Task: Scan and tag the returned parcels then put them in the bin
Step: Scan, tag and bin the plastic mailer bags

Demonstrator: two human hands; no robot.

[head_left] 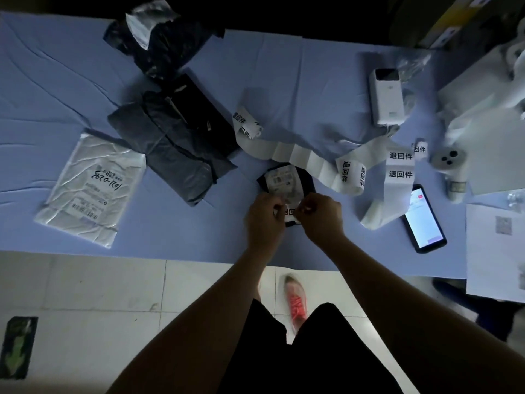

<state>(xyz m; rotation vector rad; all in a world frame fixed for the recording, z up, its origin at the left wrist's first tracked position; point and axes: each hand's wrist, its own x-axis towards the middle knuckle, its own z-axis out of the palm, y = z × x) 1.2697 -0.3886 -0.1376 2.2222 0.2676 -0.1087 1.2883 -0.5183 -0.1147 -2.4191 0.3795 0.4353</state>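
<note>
Left hand: the left hand [265, 214] is at the near edge of the small dark parcel [285, 180]. Its fingers are curled and pinch the left end of a white tag [289, 213].
Right hand: the right hand [321, 216] is just beside the left one. Its fingers are curled too and pinch the right end of the same tag.
White tag: it sits between the two hands, over the near end of the small dark parcel. It has black print on it.
Small dark parcel: it lies flat on the blue surface [56, 81], near the front edge, with a paper label on top.
Tag strip: a long curly strip of tags [312, 160] runs across the surface behind the parcel and off to the right.
Printer: a white printer [386, 96] stands far back on the right.
Phone: a phone [424, 220] with a lit screen lies to the right of the hands.
Scanner: a white scanner [451, 172] lies just past the phone.
Other parcels: a white parcel [91, 186], a gray parcel [176, 155] and a crumpled black parcel [162, 38] lie on the left, well apart from the hands.
</note>
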